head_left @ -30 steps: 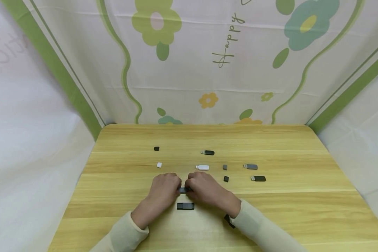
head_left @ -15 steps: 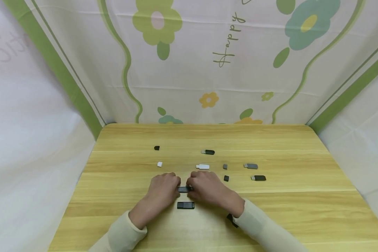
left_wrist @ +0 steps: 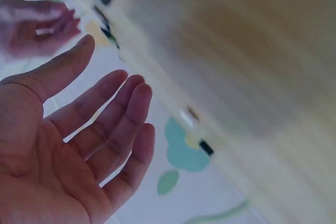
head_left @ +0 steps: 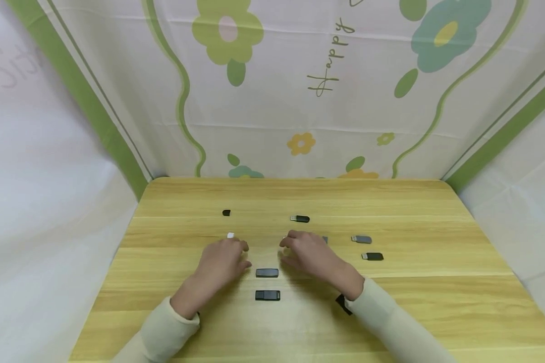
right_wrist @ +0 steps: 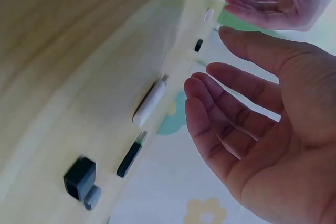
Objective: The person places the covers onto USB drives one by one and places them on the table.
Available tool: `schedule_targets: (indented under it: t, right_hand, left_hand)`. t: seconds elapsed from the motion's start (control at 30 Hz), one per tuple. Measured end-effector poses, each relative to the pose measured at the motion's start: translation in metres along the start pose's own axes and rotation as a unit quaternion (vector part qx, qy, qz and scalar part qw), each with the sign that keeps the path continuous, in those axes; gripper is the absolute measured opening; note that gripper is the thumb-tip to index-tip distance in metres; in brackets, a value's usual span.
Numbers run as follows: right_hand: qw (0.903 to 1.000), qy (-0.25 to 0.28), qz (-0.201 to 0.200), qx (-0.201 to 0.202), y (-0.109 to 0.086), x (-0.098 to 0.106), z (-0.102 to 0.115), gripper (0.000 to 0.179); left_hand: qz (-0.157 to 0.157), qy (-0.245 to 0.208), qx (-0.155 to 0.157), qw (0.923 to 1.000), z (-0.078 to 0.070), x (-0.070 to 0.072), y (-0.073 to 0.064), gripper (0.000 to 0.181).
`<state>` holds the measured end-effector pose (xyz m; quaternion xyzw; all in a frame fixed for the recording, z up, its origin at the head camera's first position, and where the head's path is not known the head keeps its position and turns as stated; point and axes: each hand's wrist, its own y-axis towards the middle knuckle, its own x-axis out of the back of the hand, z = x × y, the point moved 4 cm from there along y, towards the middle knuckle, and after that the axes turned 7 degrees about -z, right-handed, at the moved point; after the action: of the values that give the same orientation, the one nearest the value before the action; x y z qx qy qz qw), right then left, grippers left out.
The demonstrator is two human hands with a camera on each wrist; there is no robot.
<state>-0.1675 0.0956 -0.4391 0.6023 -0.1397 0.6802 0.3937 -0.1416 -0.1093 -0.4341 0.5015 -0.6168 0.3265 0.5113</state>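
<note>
My left hand [head_left: 222, 262] is over the left of the table with thumb and fingers spread, holding nothing. My right hand [head_left: 311, 254] faces it, also holding nothing, its fingers relaxed. Between and just below them lies a dark grey capped USB stick [head_left: 267, 273], with a black USB stick [head_left: 267, 295] in front of it. In the head view the right hand covers most of a white USB stick [right_wrist: 150, 100], which shows whole in the right wrist view. A white cap [head_left: 230, 235] peeks out behind the left hand.
A black USB stick [head_left: 300, 219] and a black cap [head_left: 226, 213] lie farther back. At the right are a grey USB stick [head_left: 361, 239] and another black USB stick [head_left: 372, 256]. A grey cap [head_left: 325, 239] sits beside the right hand. The right sleeve partly covers a black object [head_left: 343, 304].
Both hands have let go of the dark grey USB stick and drawn apart, the left hand to the left, the right hand to the right and back. The stick stays on the table.
</note>
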Motion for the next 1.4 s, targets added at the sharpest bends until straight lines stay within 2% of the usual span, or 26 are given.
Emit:
schedule_targets:
  t: [0.2,0.33,0.47,0.6,0.87,1.13,1.4]
  right_hand:
    - [0.9998,-0.006,-0.003,-0.019,0.002,0.003,-0.015,0.023]
    - [0.9993,-0.007,0.001,-0.038,0.003,0.001,-0.026,0.024]
    - [0.9985,-0.01,0.013,-0.051,0.004,-0.001,-0.033,0.024]
    - [0.9982,-0.014,0.021,-0.054,0.005,-0.002,-0.035,0.024]
    - [0.9971,-0.012,0.04,-0.063,0.006,-0.008,-0.038,0.018]
    - [0.9964,-0.019,0.044,-0.07,0.01,-0.01,-0.041,0.016]
    - [0.9967,-0.013,0.042,-0.068,0.012,-0.012,-0.042,0.014]
  left_hand:
    - [-0.038,0.002,0.006,0.9993,0.021,0.013,0.011,0.029]
    - [-0.055,0.017,0.006,0.9983,0.034,0.014,0.017,0.026]
    - [-0.05,0.021,0.011,0.9985,0.044,0.01,0.021,0.03]
    - [-0.03,0.024,0.015,0.9991,0.05,0.004,0.025,0.028]
    - [0.0,0.026,0.013,0.9996,0.051,-0.003,0.03,0.015]
    - [0.004,0.027,0.016,0.9995,0.052,-0.006,0.039,0.016]
    - [-0.002,0.017,0.012,0.9998,0.052,-0.007,0.043,0.008]
